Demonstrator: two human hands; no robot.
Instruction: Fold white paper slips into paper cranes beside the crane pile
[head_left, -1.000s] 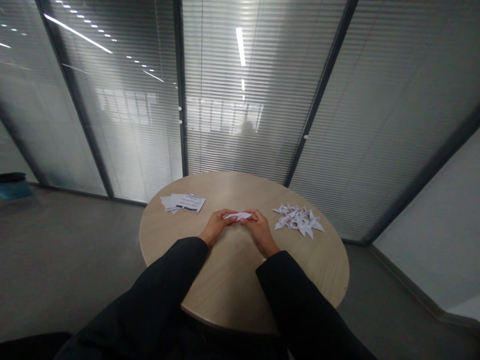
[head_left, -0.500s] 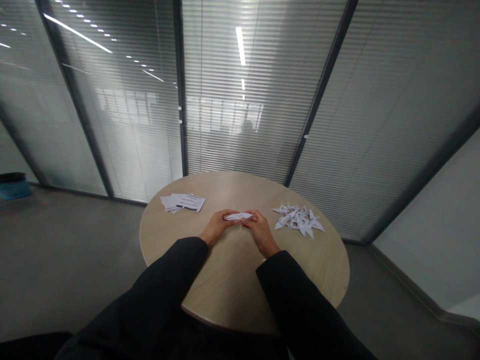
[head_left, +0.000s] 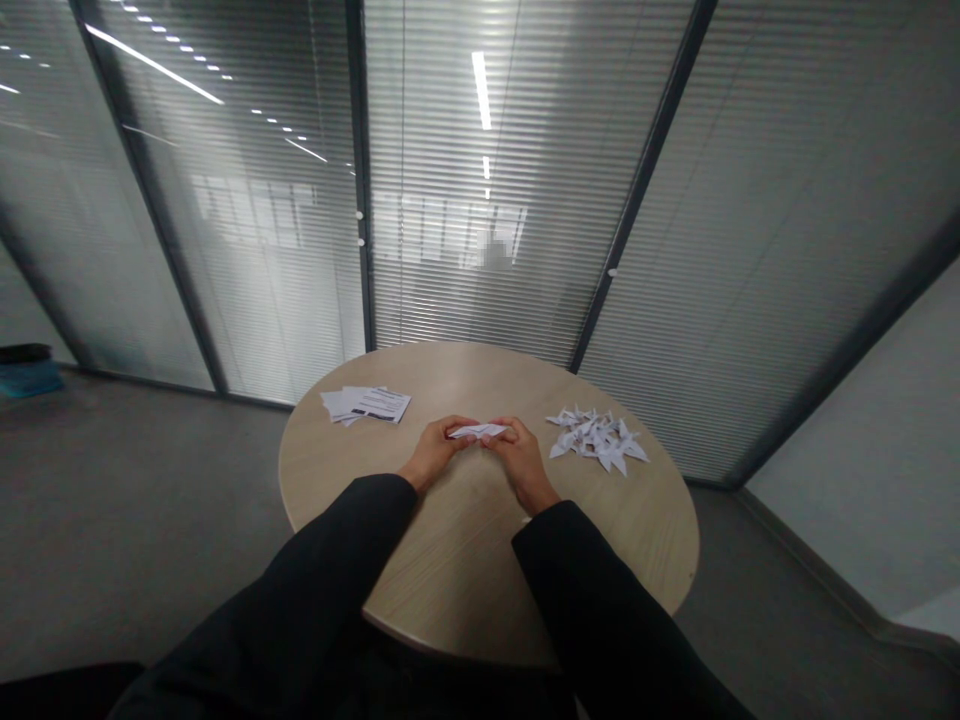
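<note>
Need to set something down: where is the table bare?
The table is bare along its far edge between the loose sheets and folded-paper pile, and between that pile and the right sleeve. Crowded: the middle, where left hand and right hand hold folded paper.

A long, plain black fabric sleeve point(head_left: 315, 570) spans the lower left of the frame, its twin, a matching black fabric sleeve point(head_left: 600, 590), the lower right. Both broaden toward the bottom edge and have loose, straight-edged cuffs point(head_left: 399, 488). The left hand point(head_left: 433, 452) and right hand point(head_left: 523, 462) are bare.
</note>
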